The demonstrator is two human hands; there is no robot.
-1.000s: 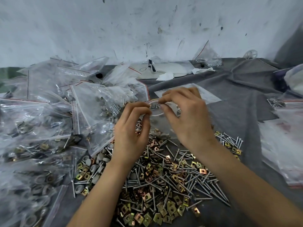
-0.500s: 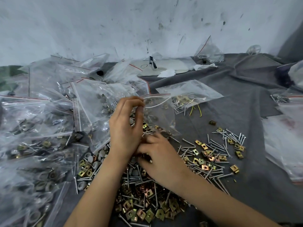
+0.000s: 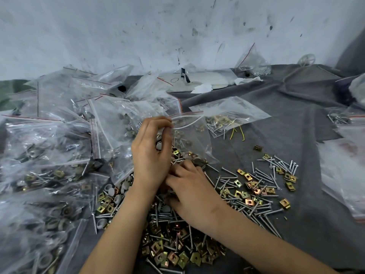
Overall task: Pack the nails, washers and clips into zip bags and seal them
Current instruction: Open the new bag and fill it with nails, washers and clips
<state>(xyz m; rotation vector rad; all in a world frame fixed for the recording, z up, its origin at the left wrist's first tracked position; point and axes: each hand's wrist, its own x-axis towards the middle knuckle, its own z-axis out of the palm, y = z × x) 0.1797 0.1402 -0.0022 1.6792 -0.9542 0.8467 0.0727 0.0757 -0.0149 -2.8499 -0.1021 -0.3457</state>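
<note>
Grey cloth [image 3: 286, 224] covers our work surface under a scuffed white wall [image 3: 177, 36]. Loose nails [image 3: 256, 206] lie flat in a pile with brass-coloured clips [image 3: 173, 258] and grey washers [image 3: 116, 196], pointing every way. At the pile's far edge our left hand [image 3: 150, 153] pinches the mouth of a clear zip bag [image 3: 189, 135] between thumb and fingertips. The bag's long axis stands roughly upright, with the zip strip towards the wall and the bottom resting on the pile. Our right hand [image 3: 189, 186] lies on the pile just below the left, fingers curled down into the hardware; we cannot tell whether it grips anything. Filled bags [image 3: 49, 155] with red-lined zips heap up left of the pile. Beyond it a white sheet [image 3: 207, 80] bears pen marks too small to read.
</note>
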